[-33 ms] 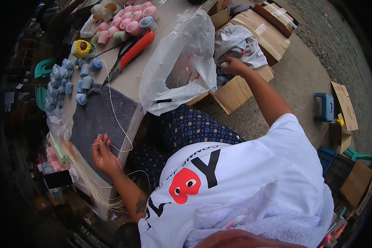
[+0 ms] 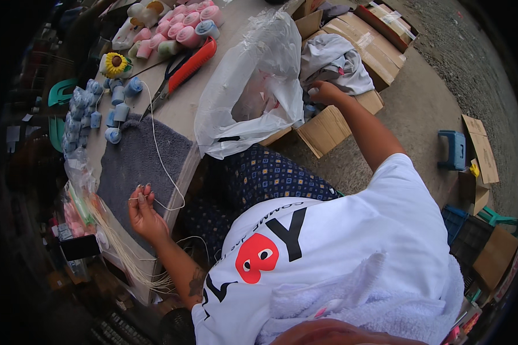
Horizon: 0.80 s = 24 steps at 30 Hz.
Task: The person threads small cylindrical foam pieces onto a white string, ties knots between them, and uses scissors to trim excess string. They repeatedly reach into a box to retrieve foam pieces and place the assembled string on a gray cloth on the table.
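Observation:
Over the near edge of a grey towel (image 2: 138, 161), my left hand (image 2: 146, 215) pinches a thin white cord (image 2: 165, 168). The cord loops right, then runs up to small blue rolls (image 2: 118, 95) at the table's far left, several of them strung or bunched together. My right hand (image 2: 329, 92) is stretched out over an open cardboard box (image 2: 323, 132), to the right of a clear plastic bag (image 2: 213, 109). A small pale bluish piece (image 2: 313, 91) shows at its fingertips; its exact kind is hard to make out.
Red-handled scissors (image 2: 191, 66) lie on the table beside pink rolls (image 2: 188, 37) and a sunflower ornament (image 2: 115, 65). A bundle of pale cords (image 2: 121, 241) hangs over the near left edge. Whitish cloth (image 2: 336, 60) lies on the box; a blue stool (image 2: 452, 150) stands right.

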Motion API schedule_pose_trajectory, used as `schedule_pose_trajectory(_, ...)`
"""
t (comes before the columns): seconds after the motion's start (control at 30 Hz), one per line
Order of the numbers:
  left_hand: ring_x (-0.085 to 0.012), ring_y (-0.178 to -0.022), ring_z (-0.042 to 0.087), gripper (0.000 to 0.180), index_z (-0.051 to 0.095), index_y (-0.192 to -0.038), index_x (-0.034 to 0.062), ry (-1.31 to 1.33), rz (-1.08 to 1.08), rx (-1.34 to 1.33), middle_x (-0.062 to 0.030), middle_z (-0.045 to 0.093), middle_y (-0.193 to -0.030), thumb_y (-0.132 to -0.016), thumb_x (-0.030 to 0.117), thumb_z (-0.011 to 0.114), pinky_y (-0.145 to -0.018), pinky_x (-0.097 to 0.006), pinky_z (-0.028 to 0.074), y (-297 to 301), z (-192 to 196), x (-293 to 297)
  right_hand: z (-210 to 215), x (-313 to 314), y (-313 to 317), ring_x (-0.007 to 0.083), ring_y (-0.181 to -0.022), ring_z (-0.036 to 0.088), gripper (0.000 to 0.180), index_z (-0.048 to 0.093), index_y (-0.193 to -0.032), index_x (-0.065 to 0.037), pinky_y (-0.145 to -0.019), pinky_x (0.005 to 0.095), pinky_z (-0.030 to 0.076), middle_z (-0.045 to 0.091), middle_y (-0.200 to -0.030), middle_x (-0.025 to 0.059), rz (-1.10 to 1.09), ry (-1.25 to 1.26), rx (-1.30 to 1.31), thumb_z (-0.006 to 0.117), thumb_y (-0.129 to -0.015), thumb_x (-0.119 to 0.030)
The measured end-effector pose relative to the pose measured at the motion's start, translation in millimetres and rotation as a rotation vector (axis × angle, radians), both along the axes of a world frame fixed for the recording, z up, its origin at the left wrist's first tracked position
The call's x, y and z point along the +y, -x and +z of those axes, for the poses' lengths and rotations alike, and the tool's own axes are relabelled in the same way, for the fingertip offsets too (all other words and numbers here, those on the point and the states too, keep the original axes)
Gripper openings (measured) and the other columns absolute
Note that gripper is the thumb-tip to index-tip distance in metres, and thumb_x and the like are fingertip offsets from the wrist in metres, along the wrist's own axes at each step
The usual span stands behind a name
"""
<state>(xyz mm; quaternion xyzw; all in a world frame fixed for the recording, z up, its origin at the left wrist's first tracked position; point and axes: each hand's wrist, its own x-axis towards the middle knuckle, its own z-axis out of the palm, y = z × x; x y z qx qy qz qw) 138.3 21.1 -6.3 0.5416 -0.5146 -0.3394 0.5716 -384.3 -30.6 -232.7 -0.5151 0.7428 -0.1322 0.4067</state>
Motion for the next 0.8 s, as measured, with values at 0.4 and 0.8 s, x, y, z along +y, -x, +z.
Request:
schedule_pose_trajectory(0.4, -0.0238, -0.089, 0.062, 0.010, 0.064, -0.093, 0.0004, 0.110, -0.463, -1.232, -0.0126, 0.064, -0.097, -0.083, -0.001, 0.061, -0.077, -0.034, 0.049, 125.0, 53.9, 3.9, -35.5, -21.8, -119.0, 0.0317, -0.117, 0.051, 0.041, 0.061, -0.119, -0.011, -0.092, 0.0517, 0.041, 0.053, -0.128, 0.0110, 0.606, -0.110, 0.004, 0.063, -0.082, -0.027)
schedule_pose_trajectory(0.8, -0.0429, -0.096, 0.057, 0.011, 0.063, -0.091, 0.0004, -0.156, -0.571, -1.089, -0.0264, 0.055, -0.111, -0.088, 0.009, 0.057, -0.077, -0.044, 0.048, 182.8, -58.5, -49.7, 33.1, -36.0, -90.8, 0.0316, -0.118, 0.052, 0.050, 0.060, -0.123, -0.011, -0.093, 0.0581, 0.038, 0.053, -0.133, 0.0081, 0.809, -0.422, 0.176, 0.066, -0.081, -0.038)
